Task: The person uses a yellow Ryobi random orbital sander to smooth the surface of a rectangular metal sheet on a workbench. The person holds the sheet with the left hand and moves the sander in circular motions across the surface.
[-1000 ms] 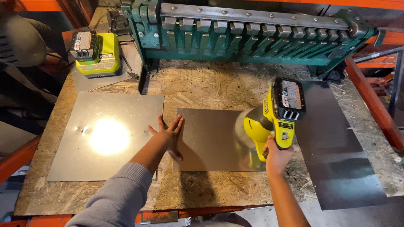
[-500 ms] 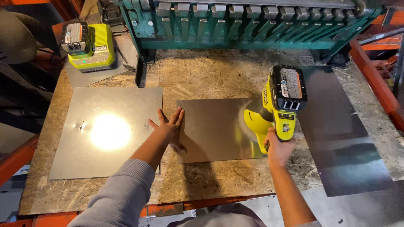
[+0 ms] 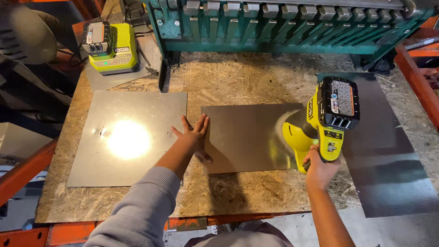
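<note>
Workbench of coarse chipboard (image 3: 238, 77), edged in front by an orange steel rail, with a green sheet-metal bending machine (image 3: 283, 23) across its far side. My left hand (image 3: 194, 137) lies flat and open, palm down, fingers spread and pointing away from me, pressing on the left edge of the middle metal sheet (image 3: 242, 137); the thumb reaches toward me over the sheet's edge. My left forearm, in a grey sleeve (image 3: 141, 206), runs up from the lower left at a slant. My right hand (image 3: 320, 167) is closed around the handle of a yellow cordless power tool (image 3: 320, 123), wrist straight, bare forearm rising almost vertically from the bottom edge. The tool stands on the right part of the middle sheet, its black battery pack uppermost, its working end blurred against the metal. A second, larger sheet (image 3: 128, 137) lies just left of my left hand, bearing a bright lamp reflection. A darker sheet (image 3: 388, 151) lies to the right, overhanging the bench edge. A yellow battery charger with a battery (image 3: 109, 45) sits at the far left corner.
</note>
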